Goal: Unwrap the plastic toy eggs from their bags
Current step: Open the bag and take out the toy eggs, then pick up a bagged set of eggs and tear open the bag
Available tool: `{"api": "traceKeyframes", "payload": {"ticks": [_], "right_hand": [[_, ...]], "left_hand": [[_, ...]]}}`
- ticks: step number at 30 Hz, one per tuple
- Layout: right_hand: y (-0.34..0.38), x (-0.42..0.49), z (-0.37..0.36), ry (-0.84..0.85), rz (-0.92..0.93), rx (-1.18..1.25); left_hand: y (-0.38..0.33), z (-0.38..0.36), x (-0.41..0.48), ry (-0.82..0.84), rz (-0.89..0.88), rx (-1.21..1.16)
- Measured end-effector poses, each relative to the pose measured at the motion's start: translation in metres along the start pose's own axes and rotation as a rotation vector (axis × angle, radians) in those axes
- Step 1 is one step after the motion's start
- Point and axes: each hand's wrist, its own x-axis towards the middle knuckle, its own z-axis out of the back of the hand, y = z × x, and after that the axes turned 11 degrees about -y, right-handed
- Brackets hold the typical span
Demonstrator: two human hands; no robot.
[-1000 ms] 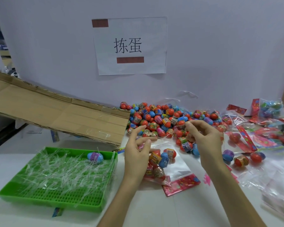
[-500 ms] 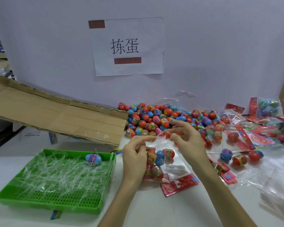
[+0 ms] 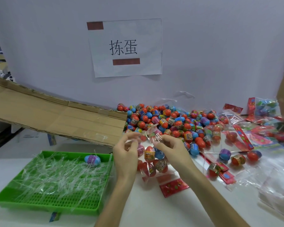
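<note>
Background: pale wall (image 3: 203, 46) with a paper sign (image 3: 125, 46), white table (image 3: 154, 210) below.
Left: sloping cardboard (image 3: 56, 117); green tray (image 3: 0, 199) of clear strips, one blue egg (image 3: 92, 159) inside.
Left hand (image 3: 125, 154): fingertips pinching the bag (image 3: 152, 159) top.
Bag: clear, egg-filled, between both hands.
Right hand (image 3: 172, 149): pinching the same top edge.
Right: loose egg pile (image 3: 162, 118), empty bags (image 3: 277, 185).

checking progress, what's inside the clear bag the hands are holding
The clear bag, pinched at its top by the left hand and right hand, holds several toy eggs, red, blue and pink. The hands cover part of it, so the full count is hidden.
</note>
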Motion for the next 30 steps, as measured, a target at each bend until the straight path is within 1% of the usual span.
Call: {"api": "traceKeyframes", "payload": {"ticks": [2, 5, 6, 8, 11, 16, 19, 22, 25, 27, 30], "right_hand": [[0.000, 0.000, 0.000, 0.000, 0.031, -0.019], [0.002, -0.001, -0.001, -0.009, 0.067, -0.066], [0.002, -0.001, -0.001, -0.014, 0.087, -0.087], [0.003, -0.001, 0.000, -0.025, 0.116, -0.111], [0.002, -0.002, 0.000, -0.009, 0.159, -0.136], [0.001, -0.003, 0.000, 0.045, 0.238, -0.176], [0.000, -0.003, 0.002, 0.053, 0.270, -0.202], [-0.002, -0.003, 0.002, 0.068, 0.257, -0.208], [-0.002, -0.003, 0.002, 0.093, 0.248, -0.206], [-0.002, -0.003, 0.003, 0.095, 0.244, -0.213], [-0.002, -0.002, 0.005, 0.085, 0.221, -0.217]], "left_hand": [[-0.003, 0.002, 0.001, -0.003, -0.057, 0.016], [-0.006, 0.002, 0.000, 0.055, -0.067, 0.054], [-0.006, 0.002, 0.000, 0.060, -0.094, 0.082], [-0.008, 0.004, -0.001, 0.059, -0.208, 0.167], [-0.009, 0.005, 0.001, 0.045, -0.346, 0.249], [-0.009, 0.006, 0.005, -0.010, -0.417, 0.296], [-0.014, 0.005, 0.007, -0.058, -0.390, 0.225], [-0.022, 0.004, 0.014, -0.068, -0.335, 0.180], [-0.034, 0.001, 0.020, -0.088, -0.216, 0.084], [-0.046, 0.001, 0.024, -0.140, -0.118, -0.022], [-0.069, 0.011, 0.038, -0.193, 0.017, -0.320]]}}
